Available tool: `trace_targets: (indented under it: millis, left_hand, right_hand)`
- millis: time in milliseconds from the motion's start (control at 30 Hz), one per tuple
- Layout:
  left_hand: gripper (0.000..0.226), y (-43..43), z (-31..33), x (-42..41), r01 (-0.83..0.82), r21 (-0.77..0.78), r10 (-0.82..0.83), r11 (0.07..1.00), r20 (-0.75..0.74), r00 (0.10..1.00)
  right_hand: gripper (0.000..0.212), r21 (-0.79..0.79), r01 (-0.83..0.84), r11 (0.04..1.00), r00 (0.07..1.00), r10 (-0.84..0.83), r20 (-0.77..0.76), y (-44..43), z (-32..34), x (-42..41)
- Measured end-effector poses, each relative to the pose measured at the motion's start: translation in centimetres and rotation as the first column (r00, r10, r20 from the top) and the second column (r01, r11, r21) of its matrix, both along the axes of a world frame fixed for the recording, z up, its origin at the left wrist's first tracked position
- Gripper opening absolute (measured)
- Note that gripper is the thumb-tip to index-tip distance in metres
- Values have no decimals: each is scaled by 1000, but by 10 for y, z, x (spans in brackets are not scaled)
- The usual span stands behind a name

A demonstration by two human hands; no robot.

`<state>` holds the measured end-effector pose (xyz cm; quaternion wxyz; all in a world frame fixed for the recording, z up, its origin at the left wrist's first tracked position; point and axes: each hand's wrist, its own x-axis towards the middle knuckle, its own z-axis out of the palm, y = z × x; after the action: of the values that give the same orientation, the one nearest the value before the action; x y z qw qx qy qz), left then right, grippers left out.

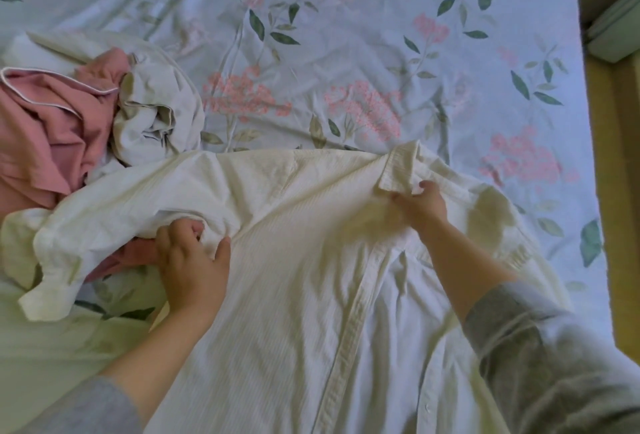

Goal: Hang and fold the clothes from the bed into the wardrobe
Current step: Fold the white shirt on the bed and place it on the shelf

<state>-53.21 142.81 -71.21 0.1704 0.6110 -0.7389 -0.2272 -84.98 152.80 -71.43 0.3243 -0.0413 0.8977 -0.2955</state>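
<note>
The white shirt (294, 260) lies front-up across the near half of the bed (346, 35), its button placket (349, 323) running from the collar (398, 170) toward six o'clock. It looks spread this way so it can be squared off before going on a hanger or being folded.

The left hand (194, 260), at about nine o'clock from the shirt's middle, has its fingers curled into a bunch of cloth where the shirt sleeve (86, 226) joins the body, with the thumb lying along the top. I judge it is drawing that shoulder outward to take out the slack. The right hand (420, 207), at about one o'clock, grips the cloth just under the collar with its fingers closed on it. That pins the neck, so the pull from the other side tightens the cloth between the two grips.

The shirt sleeve trails off toward nine o'clock, draped partly over a pink garment (45, 129). A crumpled pale garment (156, 111) sits just beside the pink one at ten o'clock. Both are heaped, which suggests they are waiting their turn.

The wardrobe is not in view. Most of the task seems to lie ahead, since nothing here is folded or hung. The loose sleeve could drag the pink piece along if the shirt is lifted.
</note>
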Motion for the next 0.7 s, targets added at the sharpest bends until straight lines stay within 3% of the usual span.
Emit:
trace_targets:
  millis: [67, 167, 233, 300, 400, 567, 700]
  left_hand:
    - [34, 11, 12, -5, 114, 5, -114, 993, -20, 993]
    - [25, 34, 23, -21, 246, 141, -229, 959, -125, 965]
    - [21, 50, 24, -30, 277, 223, -244, 935, -164, 956]
    - [20, 63, 22, -35, 281, 254, -246, 925, -161, 956]
    - [18, 76, 16, -33, 273, 268, -241, 924, -145, 960]
    - [16, 87, 10, -32, 282, 289, -264, 915, -101, 959]
    - [12, 97, 10, -35, 305, 311, -289, 900, -95, 952]
  right_hand:
    - [68, 82, -29, 996, 994, 20, 110, 23, 6, 12]
    - [48, -32, 79, 996, 933, -62, 354, 59, 1, 38]
    - [29, -103, 127, 986, 902, -72, 425, 73, -1, 63]
    - [18, -127, 122, 984, 908, -59, 414, 77, -1, 83]
    - [38, -133, 144, 981, 944, -95, 317, 81, -10, 99]
    - [19, -51, 139, 989, 952, -120, 281, 106, -11, 106]
    - [19, -205, 207, 957, 934, -131, 332, 119, 0, 108]
